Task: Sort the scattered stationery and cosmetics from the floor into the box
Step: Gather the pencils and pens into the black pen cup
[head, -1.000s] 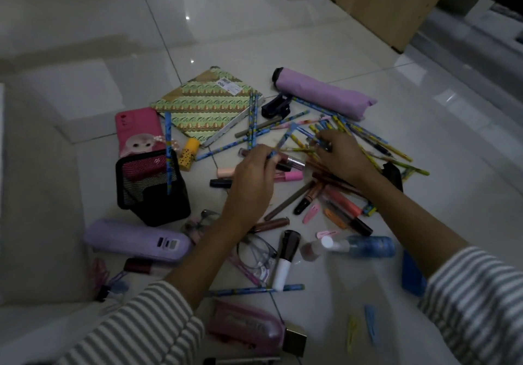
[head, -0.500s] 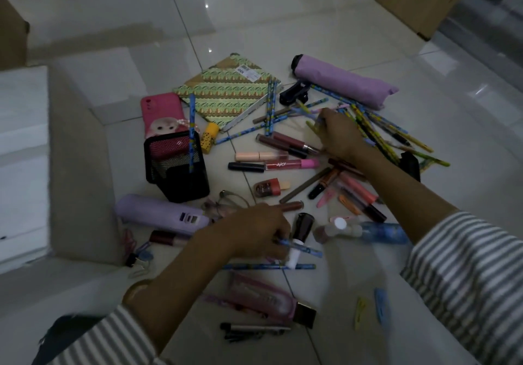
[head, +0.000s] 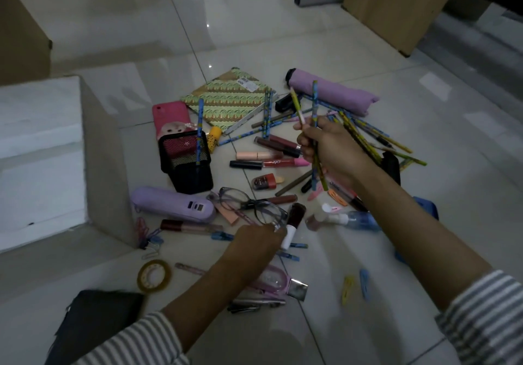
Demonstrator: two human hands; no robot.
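1. Gripping a pencil bundle [head: 314, 101] round its middle, the right hand [head: 332, 149] has its fingers curled tight and holds the pencils tips-up, clear of the floor [head: 283, 39]. Bunching them probably saves separate trips.
2. Reaching low to the tiles, the left hand [head: 256, 241] sits just beside the white-handled makeup brush [head: 294, 220]. Its fingers bend downward, but I cannot tell whether they pinch anything.
3. The cardboard box [head: 104, 152] stands open at the left, its wall near the lilac case [head: 172, 205], handy for dropping things in.
4. One blue pencil [head: 199, 127] stands upright in the black mesh holder [head: 186, 166], which suggests pencils are meant to collect there.
5. Lip glosses [head: 271, 155], eyeglasses [head: 249, 203] and the loose pencils [head: 365, 138] lie on the floor, so the sorting looks barely begun.
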